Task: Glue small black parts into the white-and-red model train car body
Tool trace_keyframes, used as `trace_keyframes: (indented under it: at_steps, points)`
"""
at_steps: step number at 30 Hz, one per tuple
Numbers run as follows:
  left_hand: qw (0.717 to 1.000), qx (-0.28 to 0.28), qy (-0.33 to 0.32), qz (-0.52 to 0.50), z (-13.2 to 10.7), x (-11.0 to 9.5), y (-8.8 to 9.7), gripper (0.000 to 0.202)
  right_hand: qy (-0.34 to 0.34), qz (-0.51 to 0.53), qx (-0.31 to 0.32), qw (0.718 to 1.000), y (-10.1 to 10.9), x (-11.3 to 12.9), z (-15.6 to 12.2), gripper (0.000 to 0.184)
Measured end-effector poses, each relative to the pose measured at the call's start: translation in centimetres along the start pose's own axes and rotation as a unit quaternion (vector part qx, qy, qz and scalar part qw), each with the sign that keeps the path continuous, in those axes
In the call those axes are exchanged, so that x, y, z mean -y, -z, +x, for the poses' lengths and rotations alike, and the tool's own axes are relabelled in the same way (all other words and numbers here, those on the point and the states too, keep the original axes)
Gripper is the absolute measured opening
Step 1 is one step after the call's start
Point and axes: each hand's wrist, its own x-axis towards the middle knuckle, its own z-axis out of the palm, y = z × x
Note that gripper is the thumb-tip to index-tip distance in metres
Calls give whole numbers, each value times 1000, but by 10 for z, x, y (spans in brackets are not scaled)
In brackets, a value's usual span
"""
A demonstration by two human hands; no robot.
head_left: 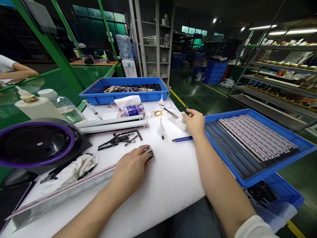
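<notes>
My left hand point(132, 165) is closed around the near-right end of a long white profile strip point(61, 195) with a red line, which runs off to the lower left. My right hand point(196, 123) is over a small clear-white tray point(178, 123), thumb and fingertips drawn together; anything between them is too small to make out. Tweezers point(171, 113) rest across that tray. Between the hands stand a white squeeze bottle with a thin nozzle point(160, 129) and a tiny black piece point(162, 137). Close to my right wrist lies a blue utility knife point(182, 139).
Loose black strips point(116, 140) lie beyond my left hand, before more white profiles point(114, 126). A black-purple fan point(37, 143) and a white cloth point(76, 170) occupy the left. A blue tray point(247, 180) of striped strips sits right; a blue bin point(123, 96) stands behind.
</notes>
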Motion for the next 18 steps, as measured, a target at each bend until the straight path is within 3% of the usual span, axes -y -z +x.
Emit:
trace_keyframes:
  at_steps: [2,5,11,18]
  points:
    - [1000,3,3,-4,0,1,1,37,11,17,-26,999,3,5,-5,37]
    - [1000,12,4,-13,2,4,3,36,42,91,-37,994,7,16,-18,31]
    - [999,8,3,-32,7,11,5,34,143,92,167,971,-2,33,-47,15]
    - [999,12,19,-30,7,8,7,37,172,72,276,943,-9,39,-61,11]
